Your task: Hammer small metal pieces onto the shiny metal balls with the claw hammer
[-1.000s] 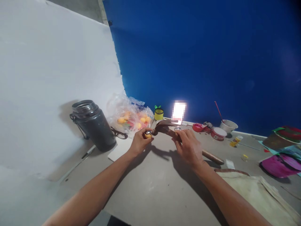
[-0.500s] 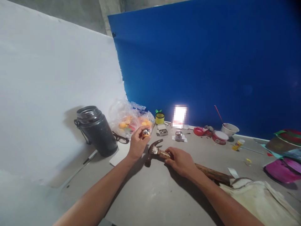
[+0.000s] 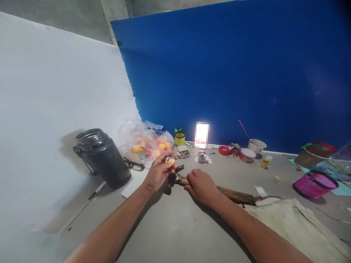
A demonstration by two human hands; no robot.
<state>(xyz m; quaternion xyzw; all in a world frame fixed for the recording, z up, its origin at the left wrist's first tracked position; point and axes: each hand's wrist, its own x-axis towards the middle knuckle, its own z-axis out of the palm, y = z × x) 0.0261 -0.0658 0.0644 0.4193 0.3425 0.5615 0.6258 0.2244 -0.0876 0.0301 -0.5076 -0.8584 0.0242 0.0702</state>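
Observation:
Between the thumb and fingers of my left hand (image 3: 158, 172) is a small ball (image 3: 169, 160), part yellow-orange and part shiny silver. Just below it, the head of a claw hammer (image 3: 170, 182) lies near the table surface, partly hidden by that hand. My right hand (image 3: 201, 187) is closed over the wooden handle (image 3: 236, 195), close to the hammer's head. A shiny silver ball (image 3: 202, 155) sits farther back on a piece of white paper. Left of it stands a small open box (image 3: 183, 152) of tiny dark metal pieces.
To the left is a dark open flask (image 3: 102, 159), with glasses (image 3: 135, 166) and a bag of orange balls (image 3: 142, 140) beside it. A yellow pot (image 3: 180, 138), white bowl (image 3: 257, 146), glue bottle (image 3: 265, 162) and pink container (image 3: 315, 185) stand behind and right. Cream cloth (image 3: 287, 226) lies front right.
The ball in my left hand has turned, showing more yellow-orange, and has come lower over the hammer head. My right hand stays on the handle. The whole view has shifted slightly right.

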